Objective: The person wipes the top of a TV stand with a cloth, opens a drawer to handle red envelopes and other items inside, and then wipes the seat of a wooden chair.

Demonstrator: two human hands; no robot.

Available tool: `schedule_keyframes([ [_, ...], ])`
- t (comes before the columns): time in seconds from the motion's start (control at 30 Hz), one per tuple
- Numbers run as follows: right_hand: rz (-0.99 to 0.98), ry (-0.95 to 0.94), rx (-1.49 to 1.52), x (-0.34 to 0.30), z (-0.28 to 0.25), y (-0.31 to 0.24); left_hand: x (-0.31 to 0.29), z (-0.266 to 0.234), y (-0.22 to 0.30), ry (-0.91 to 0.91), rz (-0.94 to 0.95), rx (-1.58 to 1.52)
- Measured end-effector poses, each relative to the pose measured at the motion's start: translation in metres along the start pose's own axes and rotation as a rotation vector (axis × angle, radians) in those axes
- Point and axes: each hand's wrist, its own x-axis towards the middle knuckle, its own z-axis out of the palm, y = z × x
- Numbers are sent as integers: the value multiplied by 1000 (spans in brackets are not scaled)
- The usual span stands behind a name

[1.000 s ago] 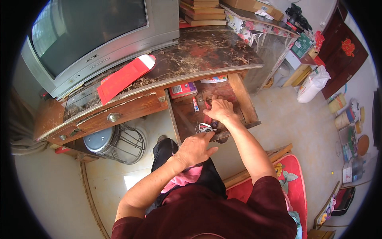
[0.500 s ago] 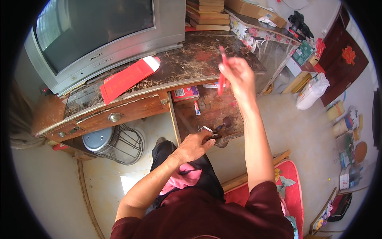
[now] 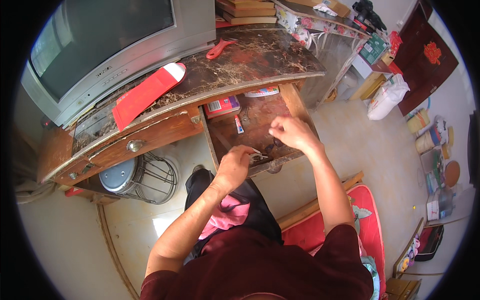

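Observation:
Over the front left of the pulled-out drawer [image 3: 280, 163], my left hand [image 3: 235, 164] is closed, fingers bent together. A looped white item [image 3: 257, 156] shows right beside its fingertips; what the fingers hold is hidden. My right hand [image 3: 295, 134] hovers above the drawer's right half, fingers loosely bent, with nothing seen in them. Below its fingers lies a small dark round thing [image 3: 277, 142]. In the drawer are a small red, white and blue tube [image 3: 239, 124] and a pink-red box [image 3: 222, 106]. A slim red hand tool [image 3: 220, 48], its kind unclear, lies on the desk top.
A red envelope [image 3: 150, 93] lies on the marbled desk top [image 3: 270, 50] before the television [image 3: 105, 55]. Stacked books [image 3: 250, 12] stand behind. A metal-framed stool [image 3: 145, 177] is under the desk. A red cushion [image 3: 325, 220] lies at my right.
The red tool has gone from my right hand onto the desk top. That hand has come down over the drawer. My left hand has shifted slightly up and is still near the drawer's front.

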Motion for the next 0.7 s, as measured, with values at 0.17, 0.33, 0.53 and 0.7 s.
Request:
schedule_keyframes([
  [0.17, 99, -195, -286, -1, 14, 12, 5, 5, -12, 182, -68, 8],
  [0.33, -67, -194, 120, 8, 26, 31, 24, 3, -8, 15, -98, 159],
  [0.53, -149, -55, 258, 10, 35, 39, 58, 10, 12, -281, -109, 754],
  [0.7, -116, -37, 356, 12, 40, 45, 66, 4, -8, -420, -125, 695],
])
